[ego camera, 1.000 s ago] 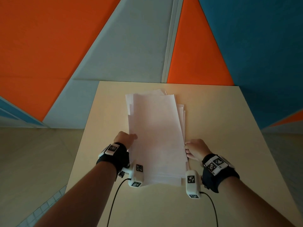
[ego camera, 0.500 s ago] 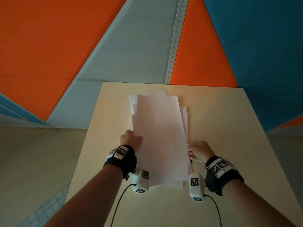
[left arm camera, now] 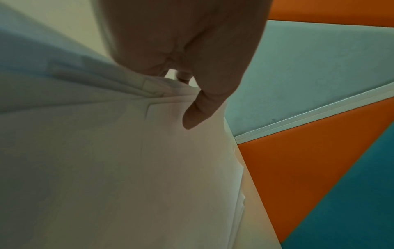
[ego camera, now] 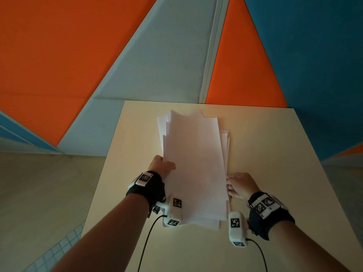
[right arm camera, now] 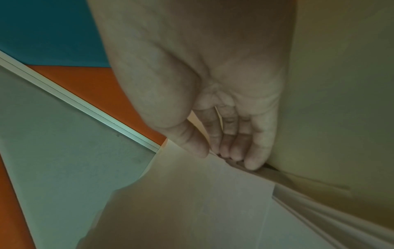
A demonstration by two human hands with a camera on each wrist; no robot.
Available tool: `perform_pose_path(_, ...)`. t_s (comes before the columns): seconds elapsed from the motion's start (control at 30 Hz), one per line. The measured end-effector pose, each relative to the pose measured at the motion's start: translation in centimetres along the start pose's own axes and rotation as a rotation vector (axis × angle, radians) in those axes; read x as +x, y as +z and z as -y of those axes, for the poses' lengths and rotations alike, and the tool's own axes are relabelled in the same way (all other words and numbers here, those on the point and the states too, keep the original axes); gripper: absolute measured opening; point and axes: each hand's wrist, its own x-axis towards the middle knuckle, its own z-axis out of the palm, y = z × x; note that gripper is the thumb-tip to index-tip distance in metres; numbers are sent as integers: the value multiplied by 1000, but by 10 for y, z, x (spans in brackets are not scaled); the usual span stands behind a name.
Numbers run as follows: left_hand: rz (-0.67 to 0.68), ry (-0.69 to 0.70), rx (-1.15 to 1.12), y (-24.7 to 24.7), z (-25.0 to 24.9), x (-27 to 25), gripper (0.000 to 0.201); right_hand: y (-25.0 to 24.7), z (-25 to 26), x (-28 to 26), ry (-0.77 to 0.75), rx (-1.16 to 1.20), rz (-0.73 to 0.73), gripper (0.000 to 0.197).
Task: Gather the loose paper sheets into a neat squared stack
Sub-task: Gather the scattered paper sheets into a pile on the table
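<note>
- A loose sheaf of white paper sheets (ego camera: 194, 163) lies at the centre of a pale beige square tabletop (ego camera: 275, 154), its long axis running from 6 o'clock to 12 o'clock as the person faces it.
- The left hand (ego camera: 160, 166) grasps the sheaf's 9 o'clock edge, thumb (left arm camera: 199, 109) on the top sheet and fingers tucked beneath, apparently to lift that side.
- The right hand (ego camera: 240, 185) takes the 3 o'clock edge, thumb (right arm camera: 192, 143) above and curled fingers (right arm camera: 253, 158) against the layered edges; the opposed grips seem meant to press the sides flush.
- Corners fan out at 11 o'clock and 1 o'clock, and lower sheets jut at 5 o'clock, so the stack is judged gathered but not yet squared.
- Behind the table at 12 o'clock rise orange, grey and blue angular wall panels (ego camera: 157, 55).
- Black wrist straps with white tagged camera housings (ego camera: 173, 211) sit just beside the paper's near corners.
</note>
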Motion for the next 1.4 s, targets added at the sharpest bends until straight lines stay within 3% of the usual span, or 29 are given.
perform_pose_path(0.07, 14, 11, -36, 1, 5, 9, 45, 0, 0, -1, 10, 19, -15, 19)
perform_pose_path(0.2, 31, 0, -168, 2, 27, 41, 78, 0, 1, -1, -8, 15, 14, 14)
perform_pose_path(0.3, 65, -27, -232, -2, 36, 45, 75, 0, 0, 0, 6, 40, -9, 12)
perform_pose_path(0.37, 120, 9, -238, -5, 34, 29, 60, 1, 2, -5, 18, 46, -3, 15)
perform_pose_path(0.47, 193, 64, -257, -14, 22, -6, 39, 4, 3, -10, 3, -6, 25, 4)
perform_pose_path(0.6, 285, 130, -306, -23, 29, -26, 39, 6, -2, -12, -82, -91, 5, 19)
perform_pose_path(0.7, 296, 121, -298, -26, 43, -29, 44, 10, -7, -19, -117, -85, 62, 14)
perform_pose_path(0.87, 235, 111, 50, -16, 76, -14, 72, 8, -23, -42, -72, -25, 204, 23)
perform_pose_path(1.0, 215, 150, 283, -13, 74, -31, 49, 0, -36, -49, -73, 67, 230, 19)
perform_pose_path(1.13, 207, 184, 334, -7, 70, -39, 44, 1, -37, -45, -132, 20, 163, 26)
perform_pose_path(1.27, 81, 372, 640, -5, 63, -42, 56, -3, -36, -38, -176, -26, 87, 20)
perform_pose_path(1.4, 227, 406, 895, -4, 70, -36, 63, -5, -32, -38, -177, 70, 96, 26)
